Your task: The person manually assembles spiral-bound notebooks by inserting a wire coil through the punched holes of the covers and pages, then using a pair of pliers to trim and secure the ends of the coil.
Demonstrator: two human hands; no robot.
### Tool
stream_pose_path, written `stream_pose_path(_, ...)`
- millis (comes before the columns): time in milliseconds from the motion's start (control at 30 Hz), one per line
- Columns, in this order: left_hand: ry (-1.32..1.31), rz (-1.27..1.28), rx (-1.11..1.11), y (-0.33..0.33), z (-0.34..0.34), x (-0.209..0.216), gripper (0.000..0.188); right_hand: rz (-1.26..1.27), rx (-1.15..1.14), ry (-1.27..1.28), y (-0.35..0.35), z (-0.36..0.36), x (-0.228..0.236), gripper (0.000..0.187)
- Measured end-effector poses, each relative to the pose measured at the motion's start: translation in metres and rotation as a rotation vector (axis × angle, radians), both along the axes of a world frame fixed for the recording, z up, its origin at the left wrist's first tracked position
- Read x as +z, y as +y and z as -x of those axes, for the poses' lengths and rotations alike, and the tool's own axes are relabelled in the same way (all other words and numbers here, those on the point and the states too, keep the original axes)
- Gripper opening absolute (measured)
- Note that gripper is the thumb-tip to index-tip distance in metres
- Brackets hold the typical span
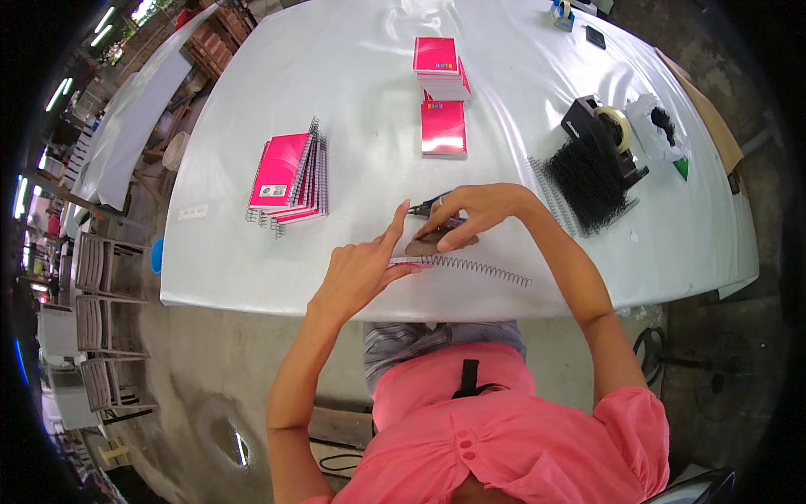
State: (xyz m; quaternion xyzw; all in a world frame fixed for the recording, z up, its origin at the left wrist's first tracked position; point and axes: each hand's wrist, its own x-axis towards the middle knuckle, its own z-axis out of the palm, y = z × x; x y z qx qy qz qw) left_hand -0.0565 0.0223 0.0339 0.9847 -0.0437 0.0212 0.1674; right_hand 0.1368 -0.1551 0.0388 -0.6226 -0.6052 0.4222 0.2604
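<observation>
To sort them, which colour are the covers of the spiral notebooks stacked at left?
Bright pink covers on the spiral notebooks, seen in the head view.

Table point(353, 76): glossy white covering. Spiral notebooks point(290, 172), stacked: bright pink covers, a small pale label, metallic grey wire spines. Pads point(442, 126), piled farther back: pink covers edged in white. Loose binding coil point(483, 270): silver-grey. Heap of binding combs point(588, 185): black. Tape dispenser point(600, 126): black, fitted with a cream-coloured roll. Blouse point(504, 437): coral pink. Chairs point(101, 319): grey, slatted
</observation>
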Motion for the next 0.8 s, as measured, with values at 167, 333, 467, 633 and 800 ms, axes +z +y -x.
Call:
stream_pose_path(167, 0.171, -0.064, 0.049, -0.001, -0.004, 0.008, 0.099, -0.201, 0.067, 0.169, -0.001, -0.004, -0.002, 0.058)
stream_pose_path(333, 0.160, -0.023, 0.069, 0.001, -0.005, 0.010, 0.100, -0.193, 0.025, 0.227, -0.001, -0.010, 0.001, 0.057)
stream_pose_path(467, 0.203, -0.021, 0.079, 0.006, -0.009, 0.010, 0.102, 0.090, -0.054, -0.049, 0.016, 0.005, 0.004, 0.060)
stream_pose_path(633, 0.224, 0.020, 0.092, 0.007, -0.016, 0.013, 0.104, -0.102, 0.036, 0.087, 0.016, -0.007, 0.007, 0.057)
stream_pose_path(800, 0.172, 0.027, 0.080, 0.015, -0.016, 0.010, 0.105, 0.089, -0.059, -0.075, 0.027, -0.010, 0.009, 0.055)
